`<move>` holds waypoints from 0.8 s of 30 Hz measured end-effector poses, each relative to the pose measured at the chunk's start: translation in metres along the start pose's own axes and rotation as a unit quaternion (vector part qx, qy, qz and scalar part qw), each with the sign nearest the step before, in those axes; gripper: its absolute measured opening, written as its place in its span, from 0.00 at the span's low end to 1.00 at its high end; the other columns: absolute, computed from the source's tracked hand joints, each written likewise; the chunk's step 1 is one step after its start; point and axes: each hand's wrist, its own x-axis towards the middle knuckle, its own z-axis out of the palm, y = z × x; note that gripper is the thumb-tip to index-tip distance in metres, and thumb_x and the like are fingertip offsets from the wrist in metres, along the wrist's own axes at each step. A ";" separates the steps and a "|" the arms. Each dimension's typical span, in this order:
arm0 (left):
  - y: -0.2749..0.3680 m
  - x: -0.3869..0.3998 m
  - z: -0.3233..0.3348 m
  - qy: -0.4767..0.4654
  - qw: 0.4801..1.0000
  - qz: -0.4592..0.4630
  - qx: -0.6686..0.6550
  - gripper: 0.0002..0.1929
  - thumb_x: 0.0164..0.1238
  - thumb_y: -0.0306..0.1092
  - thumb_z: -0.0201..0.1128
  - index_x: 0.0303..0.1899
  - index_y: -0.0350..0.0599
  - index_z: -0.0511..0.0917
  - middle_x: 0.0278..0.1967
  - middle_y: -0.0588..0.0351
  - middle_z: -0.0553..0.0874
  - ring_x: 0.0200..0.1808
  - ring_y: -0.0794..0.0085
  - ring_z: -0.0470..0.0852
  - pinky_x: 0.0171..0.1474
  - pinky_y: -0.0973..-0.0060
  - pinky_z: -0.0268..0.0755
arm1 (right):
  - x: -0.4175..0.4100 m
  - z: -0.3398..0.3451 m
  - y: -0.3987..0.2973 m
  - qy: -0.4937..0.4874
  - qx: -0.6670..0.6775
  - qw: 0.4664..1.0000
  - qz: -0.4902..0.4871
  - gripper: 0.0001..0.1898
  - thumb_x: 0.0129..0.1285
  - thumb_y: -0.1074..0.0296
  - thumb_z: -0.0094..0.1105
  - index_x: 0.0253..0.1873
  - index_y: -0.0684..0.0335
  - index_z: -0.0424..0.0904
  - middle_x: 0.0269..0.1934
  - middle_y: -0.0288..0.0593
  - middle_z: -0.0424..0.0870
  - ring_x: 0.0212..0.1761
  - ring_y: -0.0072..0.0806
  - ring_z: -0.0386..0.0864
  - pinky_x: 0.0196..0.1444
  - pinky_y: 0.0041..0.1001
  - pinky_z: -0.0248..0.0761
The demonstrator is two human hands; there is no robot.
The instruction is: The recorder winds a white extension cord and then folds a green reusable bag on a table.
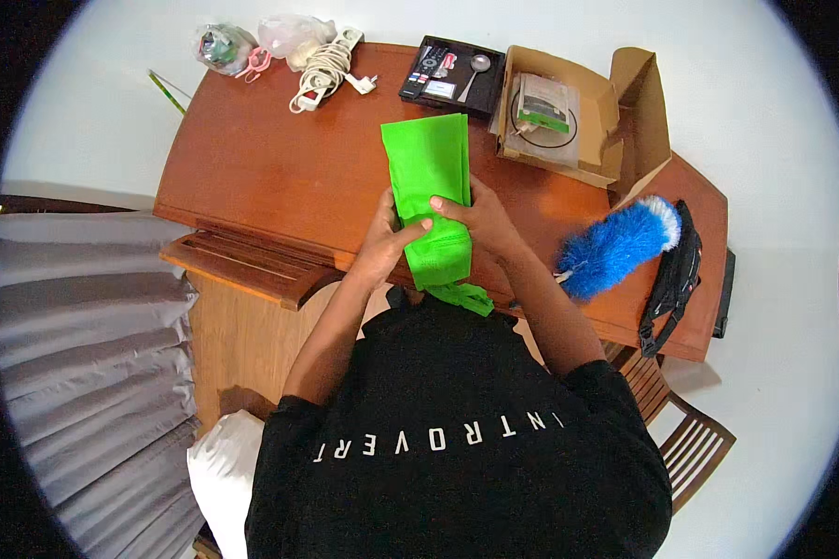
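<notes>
A bright green folded fabric bag [430, 164] is held up in front of my chest, over the near edge of the wooden table. My left hand [386, 241] grips its left side, thumb across the front. On the opposite side my right hand [486, 216] holds it, the thumb also pressed on the front face. Both sets of fingers are largely hidden behind the bag. From its lower end a crumpled green strap [465, 297] hangs towards my black shirt.
Along the back of the table [273, 161] lie a coiled white extension cord [325, 70], a black tray [482, 94] with a remote and spoon, and an opened cardboard box [594, 133]. To the right are a blue duster [612, 251] and a black waist bag [677, 279]. Wooden chairs flank me.
</notes>
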 end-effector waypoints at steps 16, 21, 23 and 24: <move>0.001 0.001 -0.004 -0.006 0.993 -0.115 -0.016 0.26 0.75 0.35 0.61 0.68 0.37 0.66 0.59 0.51 0.80 0.58 0.70 0.81 0.60 0.71 0.74 | 0.006 -0.008 0.002 -0.032 0.108 0.993 -0.023 0.36 0.58 0.77 0.71 0.71 0.63 0.65 0.59 0.40 0.79 0.61 0.30 0.77 0.65 0.33 0.70; 0.000 -0.002 0.000 0.029 0.970 -0.217 -0.107 0.21 0.74 0.36 0.61 0.64 0.41 0.72 0.54 0.55 0.83 0.52 0.72 0.83 0.57 0.72 0.76 | 0.006 -0.009 0.006 -0.034 0.114 0.992 -0.030 0.37 0.57 0.78 0.72 0.71 0.63 0.64 0.59 0.40 0.79 0.62 0.30 0.77 0.66 0.33 0.69; -0.001 -0.002 0.001 0.011 0.960 -0.258 -0.106 0.21 0.74 0.36 0.61 0.64 0.40 0.73 0.54 0.55 0.83 0.52 0.72 0.84 0.56 0.72 0.77 | 0.006 -0.011 0.005 -0.053 0.126 0.991 -0.009 0.37 0.57 0.77 0.72 0.71 0.63 0.64 0.60 0.40 0.78 0.62 0.30 0.76 0.67 0.33 0.69; -0.002 -0.002 0.001 0.010 0.964 -0.247 -0.098 0.21 0.75 0.36 0.61 0.64 0.40 0.73 0.54 0.55 0.84 0.51 0.72 0.84 0.55 0.72 0.77 | 0.006 -0.011 0.004 -0.047 0.134 0.990 0.016 0.37 0.57 0.77 0.72 0.71 0.63 0.64 0.61 0.41 0.78 0.63 0.30 0.76 0.67 0.33 0.68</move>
